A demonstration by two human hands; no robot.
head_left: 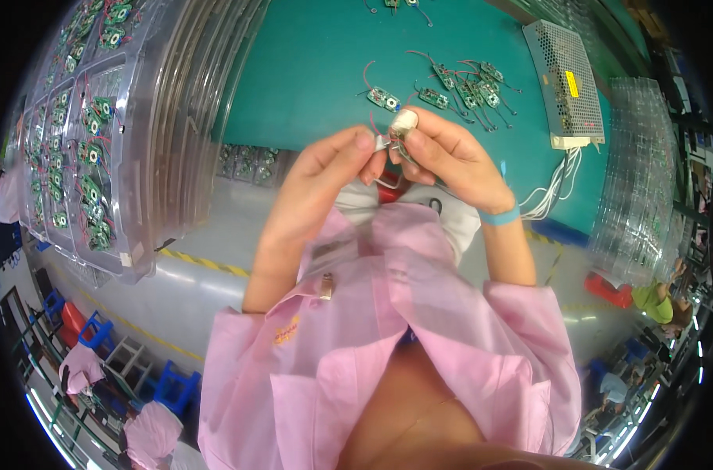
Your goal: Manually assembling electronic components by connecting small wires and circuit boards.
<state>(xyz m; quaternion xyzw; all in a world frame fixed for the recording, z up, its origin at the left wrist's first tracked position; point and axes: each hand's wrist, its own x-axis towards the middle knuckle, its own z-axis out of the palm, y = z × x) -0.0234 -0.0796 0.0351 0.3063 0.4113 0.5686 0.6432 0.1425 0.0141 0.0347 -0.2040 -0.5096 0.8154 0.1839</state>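
Note:
Close together at the near edge of the green mat (309, 78), both my hands are closed in pinches. My right hand (454, 160), with a white cover on one fingertip and a blue band at the wrist, grips a small green circuit board (404, 151), mostly hidden by the fingers. My left hand (329, 164) pinches a small white piece (381, 142) against the board's side; its exact kind is too small to tell. Just beyond the fingers lies a single circuit board (384, 99) with a red wire. Several wired circuit boards (470, 90) lie in a loose pile farther right.
Stacked clear plastic trays (129, 157) holding many boards rise on the left. A perforated metal power supply box (564, 82) with white cables (556, 188) stands at the right. Beyond it are more stacked clear trays (635, 180). Other people sit in the background.

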